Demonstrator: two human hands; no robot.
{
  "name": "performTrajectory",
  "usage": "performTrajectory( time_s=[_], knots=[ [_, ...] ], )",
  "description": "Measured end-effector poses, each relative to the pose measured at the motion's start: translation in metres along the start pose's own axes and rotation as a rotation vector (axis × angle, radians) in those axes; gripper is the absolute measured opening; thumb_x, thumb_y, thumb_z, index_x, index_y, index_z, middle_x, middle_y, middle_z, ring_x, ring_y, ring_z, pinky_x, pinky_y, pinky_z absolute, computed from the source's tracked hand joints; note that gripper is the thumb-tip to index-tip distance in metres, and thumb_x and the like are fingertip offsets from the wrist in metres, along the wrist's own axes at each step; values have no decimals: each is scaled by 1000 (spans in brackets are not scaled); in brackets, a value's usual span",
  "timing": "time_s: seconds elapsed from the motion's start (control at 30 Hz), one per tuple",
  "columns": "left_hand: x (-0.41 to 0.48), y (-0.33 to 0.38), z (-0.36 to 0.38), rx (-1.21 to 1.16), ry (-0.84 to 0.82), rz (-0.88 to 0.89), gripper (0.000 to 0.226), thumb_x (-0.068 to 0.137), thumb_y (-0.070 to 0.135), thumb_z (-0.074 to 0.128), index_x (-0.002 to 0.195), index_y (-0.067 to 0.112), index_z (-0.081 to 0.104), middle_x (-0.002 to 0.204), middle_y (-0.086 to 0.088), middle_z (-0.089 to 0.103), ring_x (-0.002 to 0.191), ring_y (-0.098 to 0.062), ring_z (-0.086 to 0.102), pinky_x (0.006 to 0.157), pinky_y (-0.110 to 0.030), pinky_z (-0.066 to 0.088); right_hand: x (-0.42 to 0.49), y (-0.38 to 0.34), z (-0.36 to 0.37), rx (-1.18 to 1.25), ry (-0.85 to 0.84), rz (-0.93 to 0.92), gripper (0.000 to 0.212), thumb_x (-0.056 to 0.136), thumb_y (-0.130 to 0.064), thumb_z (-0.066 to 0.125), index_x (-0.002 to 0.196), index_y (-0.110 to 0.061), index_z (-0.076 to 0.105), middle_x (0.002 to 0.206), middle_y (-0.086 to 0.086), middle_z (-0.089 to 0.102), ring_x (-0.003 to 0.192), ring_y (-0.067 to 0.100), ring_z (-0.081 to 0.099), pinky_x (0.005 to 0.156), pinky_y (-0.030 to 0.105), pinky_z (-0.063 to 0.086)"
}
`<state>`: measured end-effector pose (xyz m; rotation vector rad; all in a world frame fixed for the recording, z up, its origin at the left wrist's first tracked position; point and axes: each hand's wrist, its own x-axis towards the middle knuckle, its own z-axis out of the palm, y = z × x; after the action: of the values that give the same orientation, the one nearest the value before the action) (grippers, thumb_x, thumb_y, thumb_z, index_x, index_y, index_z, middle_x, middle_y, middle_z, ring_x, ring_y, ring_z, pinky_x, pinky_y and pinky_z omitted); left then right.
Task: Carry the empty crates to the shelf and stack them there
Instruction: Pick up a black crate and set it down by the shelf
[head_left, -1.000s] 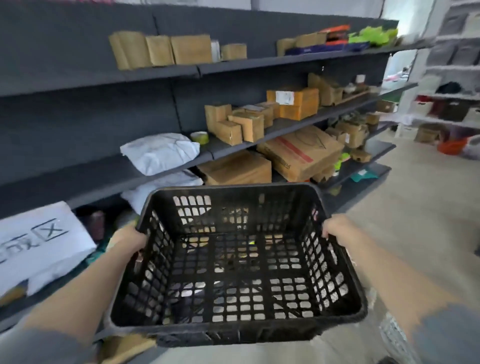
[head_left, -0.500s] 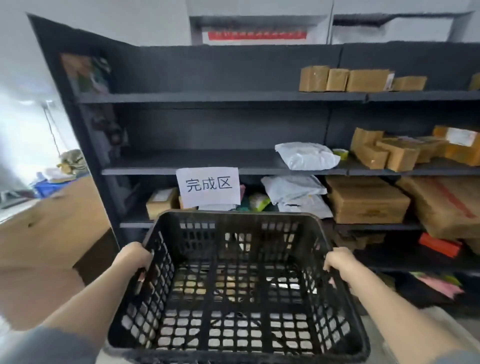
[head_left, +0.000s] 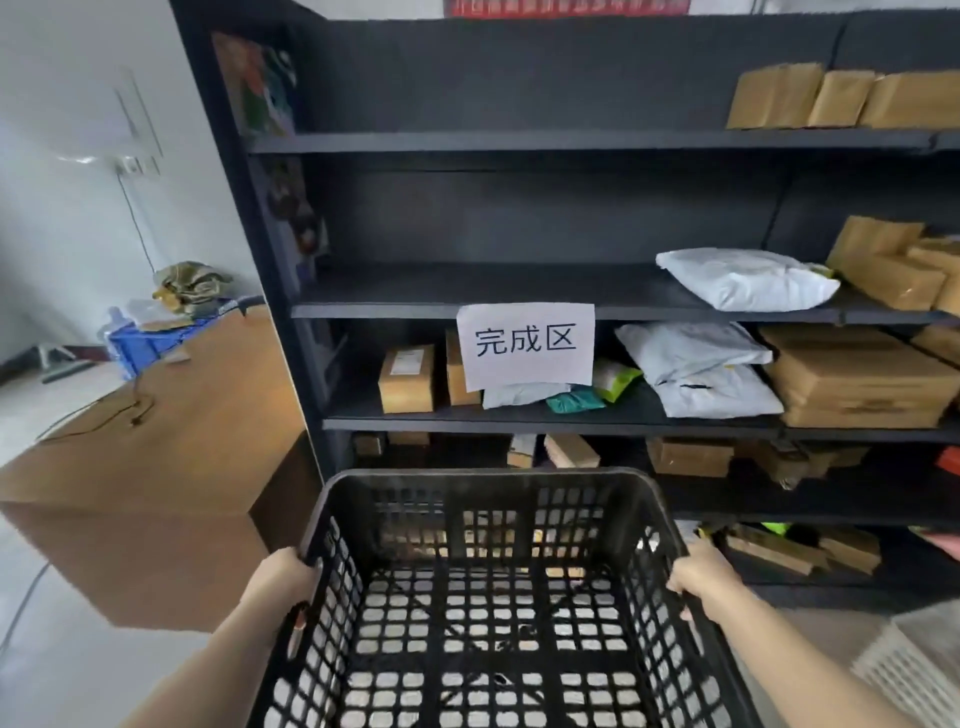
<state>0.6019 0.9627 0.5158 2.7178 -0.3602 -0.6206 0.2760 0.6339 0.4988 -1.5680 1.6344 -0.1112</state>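
I hold an empty black plastic crate (head_left: 493, 499) with lattice walls in front of me, low in the view. My left hand (head_left: 283, 577) grips its left rim and my right hand (head_left: 698, 574) grips its right rim. Straight ahead stands the dark metal shelf (head_left: 467, 310) with several levels. A white paper sign (head_left: 525, 344) hangs from the edge of the middle level. The left part of the middle level is bare; the level under it holds parcels.
A large brown cardboard box (head_left: 156, 457) stands on the floor left of the shelf. White mailer bags (head_left: 743, 280) and brown cartons (head_left: 852, 379) fill the shelf's right side. A white lattice crate (head_left: 914, 670) shows at the bottom right. A blue bin (head_left: 140, 343) sits behind the box.
My view has swung left along the shelf and moved closer to it. The sign and the shelf's left end are now straight ahead. Both hands keep hold of the crate.
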Motion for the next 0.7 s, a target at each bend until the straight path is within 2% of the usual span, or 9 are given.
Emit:
performTrajectory(
  time_s=[0.07,0.13,0.23,0.33,0.4,0.47,0.53,0.6,0.7],
  knots=[
    [21,-17,5,-59,29,-22,24,87,16,54,105,3,64,101,-17,69,94,-33,65,78,-35,52,3,3,30,-2,23,24,16,76,14,55,74,-1,59,68,18,59,77,39,64,74,49,56],
    [42,-30,14,-104,50,-18,25,86,14,53,105,5,64,95,-17,70,88,-34,66,79,-38,55,9,8,59,12,66,45,22,78,12,52,63,-4,57,59,14,56,64,32,59,65,43,53],
    [76,-38,33,-108,27,-19,25,86,15,54,107,6,62,99,-19,70,92,-37,67,83,-42,56,27,14,94,-9,91,60,27,78,10,51,60,-10,55,57,10,56,56,27,55,60,36,47],
    [112,-38,59,-81,21,-37,20,87,16,53,104,9,62,97,-17,69,92,-37,66,80,-40,54,53,17,120,-17,61,60,25,77,13,54,69,-10,56,64,11,61,64,31,60,63,36,48],
    [138,-37,82,-76,2,-67,11,86,13,54,95,10,59,93,-16,67,91,-37,65,81,-42,55,72,22,138,-22,66,72,21,77,13,54,76,-8,59,71,16,64,71,34,63,64,34,46],
    [166,-36,110,-77,-24,-82,5,85,8,55,89,11,55,87,-13,64,89,-36,63,76,-40,52,98,29,158,-13,59,85,20,78,13,53,84,-3,64,73,18,65,66,31,61,59,31,42],
    [191,-35,140,-81,-61,-109,13,82,3,58,92,11,56,83,-8,59,85,-31,59,74,-37,47,130,36,175,-28,31,103,21,79,12,54,90,-4,65,78,20,68,66,31,63,58,31,43],
    [216,-33,169,-97,-81,-142,11,81,2,60,90,9,58,81,-7,61,82,-30,59,74,-38,47,161,41,189,-59,5,127,21,79,11,58,93,-3,64,83,19,69,73,33,65,62,34,45],
    [261,-31,215,-112,-108,-170,15,83,-2,58,97,3,60,92,-18,68,91,-38,63,79,-43,51,211,49,214,-84,-23,135,24,78,9,63,99,-1,64,85,16,66,74,28,61,63,32,42]
  ],
)
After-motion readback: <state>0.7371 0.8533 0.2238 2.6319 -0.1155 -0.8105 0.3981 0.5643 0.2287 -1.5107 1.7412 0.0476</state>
